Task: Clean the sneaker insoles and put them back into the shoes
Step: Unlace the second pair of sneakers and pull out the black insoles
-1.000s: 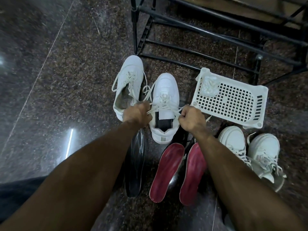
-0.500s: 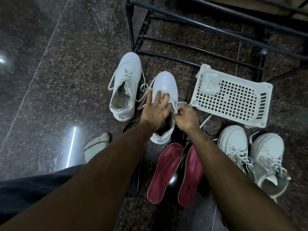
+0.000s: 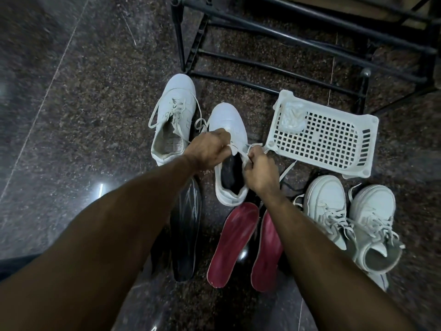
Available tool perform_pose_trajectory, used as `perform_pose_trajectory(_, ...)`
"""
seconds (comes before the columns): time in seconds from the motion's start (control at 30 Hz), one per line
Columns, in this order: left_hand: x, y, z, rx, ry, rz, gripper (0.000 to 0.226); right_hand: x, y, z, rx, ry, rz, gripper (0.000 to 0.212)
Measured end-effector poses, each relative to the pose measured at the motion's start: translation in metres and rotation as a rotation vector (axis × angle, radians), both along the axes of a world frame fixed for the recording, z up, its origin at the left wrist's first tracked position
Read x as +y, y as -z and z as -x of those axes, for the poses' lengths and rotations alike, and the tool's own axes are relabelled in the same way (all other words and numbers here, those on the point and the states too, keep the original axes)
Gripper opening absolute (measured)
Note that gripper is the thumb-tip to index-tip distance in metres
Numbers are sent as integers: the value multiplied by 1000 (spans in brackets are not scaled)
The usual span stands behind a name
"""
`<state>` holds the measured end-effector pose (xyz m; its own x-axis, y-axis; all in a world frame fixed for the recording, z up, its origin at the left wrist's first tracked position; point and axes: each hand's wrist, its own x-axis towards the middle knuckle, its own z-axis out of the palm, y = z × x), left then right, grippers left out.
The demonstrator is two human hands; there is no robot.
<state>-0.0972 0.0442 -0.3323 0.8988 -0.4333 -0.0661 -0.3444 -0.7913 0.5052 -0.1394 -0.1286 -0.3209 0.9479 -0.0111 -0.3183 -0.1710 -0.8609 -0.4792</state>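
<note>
My left hand (image 3: 210, 149) and right hand (image 3: 259, 170) each pinch the laces of the white leather sneaker (image 3: 230, 130) on the floor; I judge I'm tying it. Next, two red foam insoles (image 3: 232, 242) need refitting.

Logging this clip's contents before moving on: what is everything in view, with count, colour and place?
laced sneaker: 1, white, floor centre, dark insole inside
open sneaker: 1, white, left of it
laces: white, pinched by both hands
red insoles: 2, floor, near side
black insole: 1, left of the red ones
second sneaker pair: 2, white, right
basket: 1, white plastic, holding a crumpled white wad
rack: black metal, far side
left hand: grip on lace
right hand: grip on lace
</note>
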Motion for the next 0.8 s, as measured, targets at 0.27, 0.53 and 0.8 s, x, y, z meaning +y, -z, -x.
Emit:
perform_pose_trajectory(0.27, -12, -6, -13, 345, -323, 114, 16, 1, -10, 33, -30, -219, 277, 31)
perform_pose_trajectory(0.53, -14, -3, -5, 320, -261, 46, 16, 18, -9, 31, 559, 75, 200, 58)
perform_pose_trajectory(0.8, -14, -2, -1, 385, -333, 117, 11, 40, 11, 13, 634, 283, 149, 57)
